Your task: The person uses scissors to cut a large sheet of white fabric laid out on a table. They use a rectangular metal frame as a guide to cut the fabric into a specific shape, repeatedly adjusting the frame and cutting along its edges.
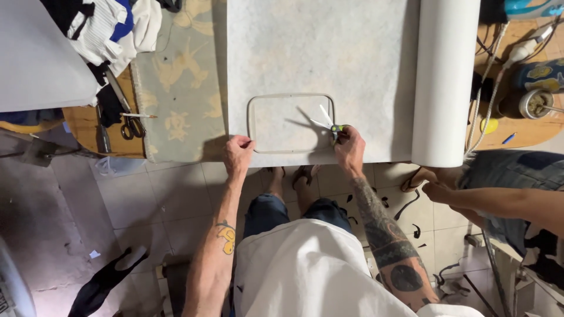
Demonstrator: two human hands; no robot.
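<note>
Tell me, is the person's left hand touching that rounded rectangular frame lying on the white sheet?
Touching. The head view shows the left hand with its fingertips pressed on the lower left corner of the frame, with no gap visible between them.

White felt sheet [317,53], white roll [445,76]. Off-white rectangular frame [291,124]. Scissors [329,124]: green-yellow handles, silver blades. Pale green cloth [182,88] with cream figure print. Black scissors [133,126] on brown wooden tabletop [85,126]. Beige floor tiles [153,199].

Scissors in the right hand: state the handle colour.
Green handles on the scissors, held by the right hand; head view.
</note>
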